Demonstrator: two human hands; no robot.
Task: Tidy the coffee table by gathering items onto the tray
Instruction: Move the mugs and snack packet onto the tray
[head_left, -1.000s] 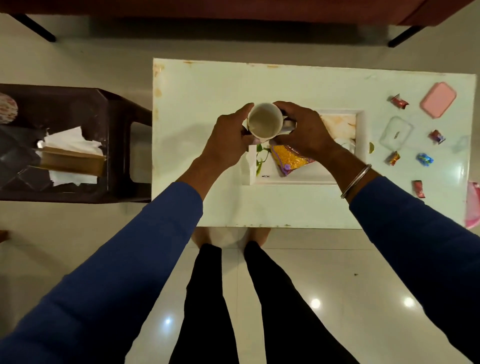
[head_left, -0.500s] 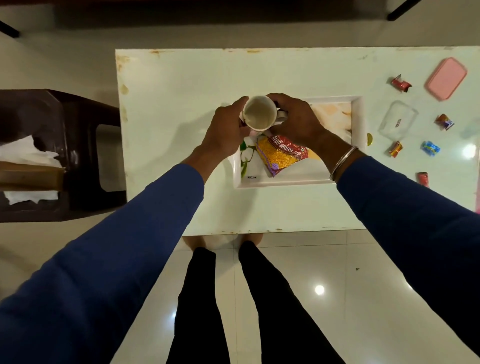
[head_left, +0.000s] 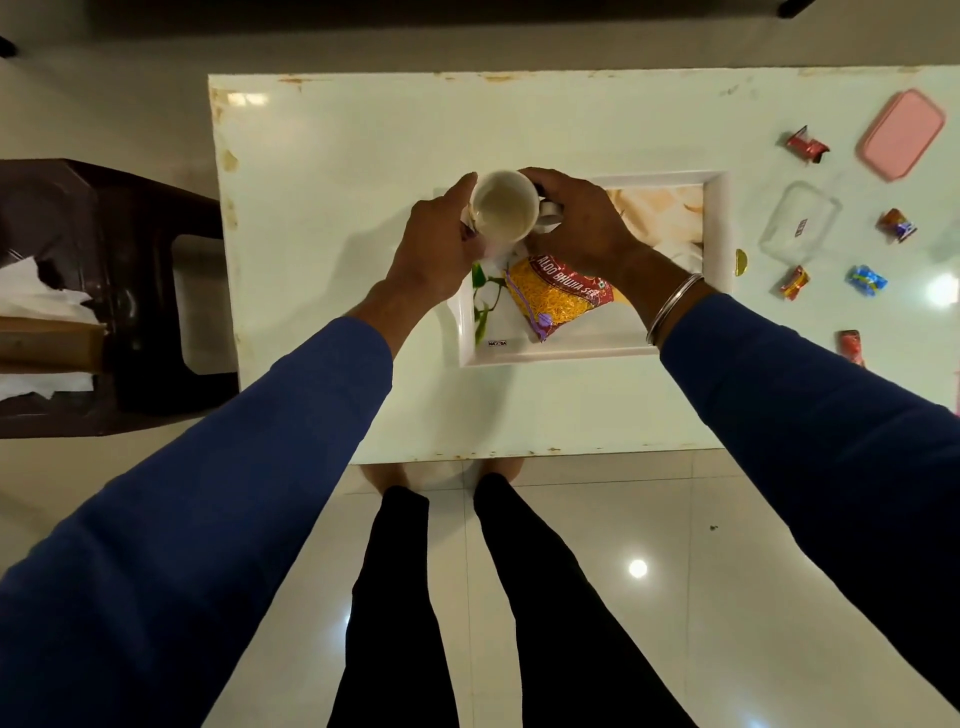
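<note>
Head view: 2 hands hold a white mug (head_left: 503, 213) over the tray's (head_left: 719, 218) far-left corner. The left hand (head_left: 434, 249) is cupped against its left side; the right hand (head_left: 582, 223) is closed around its handle side. Just beneath the right hand, a snack packet (head_left: 558, 301) lies in the tray. Wrapped candies (head_left: 805, 144) lie well right of the right hand.

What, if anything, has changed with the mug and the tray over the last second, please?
Very little: both hands, left hand and right hand, keep holding the mug over the tray's left end; whether it has touched down is unclear. The snack packet stays on the tray, and the sweets stay on the table.
</note>
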